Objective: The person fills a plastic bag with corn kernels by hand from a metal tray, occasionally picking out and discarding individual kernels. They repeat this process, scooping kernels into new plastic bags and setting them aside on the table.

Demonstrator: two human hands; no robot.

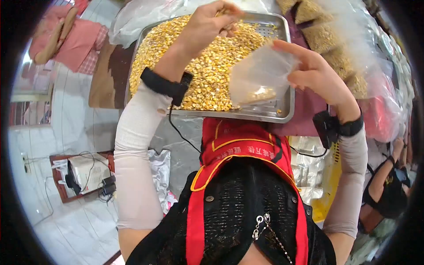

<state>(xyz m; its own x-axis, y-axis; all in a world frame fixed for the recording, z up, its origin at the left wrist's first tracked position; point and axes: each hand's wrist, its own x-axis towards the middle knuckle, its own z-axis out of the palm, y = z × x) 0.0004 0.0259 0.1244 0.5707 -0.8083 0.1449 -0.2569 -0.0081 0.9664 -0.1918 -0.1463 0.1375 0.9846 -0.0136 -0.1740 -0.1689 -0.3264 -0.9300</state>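
Note:
A metal tray (pixel 285 99) holds a wide heap of yellow corn kernels (pixel 203 75). Over the back of the heap is my left hand (pixel 216 20), its fingers curled closed around what look like some corn kernels, mostly hidden by the fingers. At the tray's right side my right hand (pixel 313 70) pinches the upper edge of a clear plastic bag (pixel 263 70) between thumb and fingers. The bag hangs tilted over the tray's right part, with a few pale pieces seen at its bottom. Dark straps with small devices are on both wrists.
Bags of grain (pixel 324 37) stand right of the tray, beside clear plastic sheeting (pixel 380 92). A person in pink (pixel 73 37) is at the far left, another in black (pixel 388 190) at the right. A white box with cables (pixel 88 172) lies lower left; a yellow crate (pixel 331 185) sits lower right.

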